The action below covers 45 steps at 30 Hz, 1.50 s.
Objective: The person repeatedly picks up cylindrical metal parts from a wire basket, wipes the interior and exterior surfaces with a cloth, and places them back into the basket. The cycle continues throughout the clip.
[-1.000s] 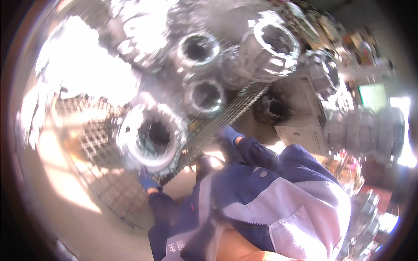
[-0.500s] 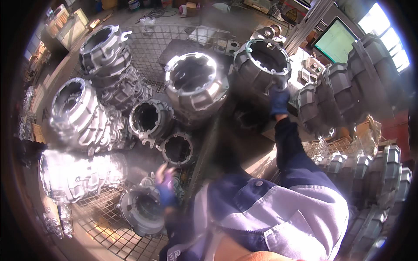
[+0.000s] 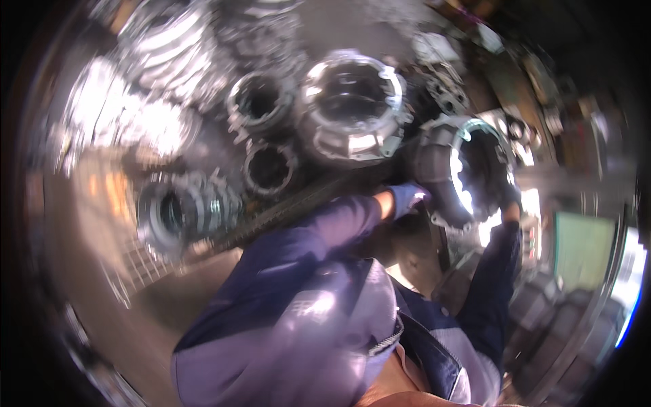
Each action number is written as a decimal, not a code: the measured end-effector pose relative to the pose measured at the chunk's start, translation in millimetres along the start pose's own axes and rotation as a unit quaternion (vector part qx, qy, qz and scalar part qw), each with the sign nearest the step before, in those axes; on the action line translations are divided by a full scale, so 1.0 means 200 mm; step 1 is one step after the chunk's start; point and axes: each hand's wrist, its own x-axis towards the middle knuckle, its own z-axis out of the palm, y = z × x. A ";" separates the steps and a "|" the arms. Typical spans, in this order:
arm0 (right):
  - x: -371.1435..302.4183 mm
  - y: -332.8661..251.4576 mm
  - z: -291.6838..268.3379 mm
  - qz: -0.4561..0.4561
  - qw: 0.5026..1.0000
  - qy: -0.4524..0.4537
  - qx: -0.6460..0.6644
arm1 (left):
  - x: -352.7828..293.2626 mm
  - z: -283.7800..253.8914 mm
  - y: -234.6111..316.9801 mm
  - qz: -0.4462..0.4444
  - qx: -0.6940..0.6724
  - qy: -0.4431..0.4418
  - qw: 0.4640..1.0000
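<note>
A large ring-shaped metal housing point(image 3: 444, 163) with a ribbed grey body is tilted on its side at centre right. My left hand point(image 3: 408, 198), in a blue glove, grips its lower left side. On its right rim is my right hand point(image 3: 508, 198), in a dark glove, partly hidden by glare from inside the housing. Both dark blue sleeves reach up to it from my jacket at the bottom. The picture is blurred.
Several similar shiny housings lie in a wire mesh crate point(image 3: 285, 209) behind: a big one point(image 3: 352, 108) at centre, smaller ones point(image 3: 261, 105) point(image 3: 270, 166), one on its side point(image 3: 180, 214) at left. More stacked castings point(image 3: 563, 325) stand at lower right.
The view has swung round. My left hand came up from a housing low in the crate, and both hands now hold one housing at the right.
</note>
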 end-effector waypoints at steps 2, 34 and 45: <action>0.05 0.11 0.09 -0.018 0.999 -0.028 -0.036 | 0.00 0.00 0.00 -0.066 -0.027 -0.040 0.997; -0.65 -3.42 -0.55 -0.194 0.937 0.097 0.275 | -2.69 -0.22 0.27 -0.224 0.016 0.367 0.903; -1.21 -5.23 -0.05 -0.458 0.886 -0.049 -0.044 | -3.98 -0.45 0.34 -0.275 -0.334 0.723 0.539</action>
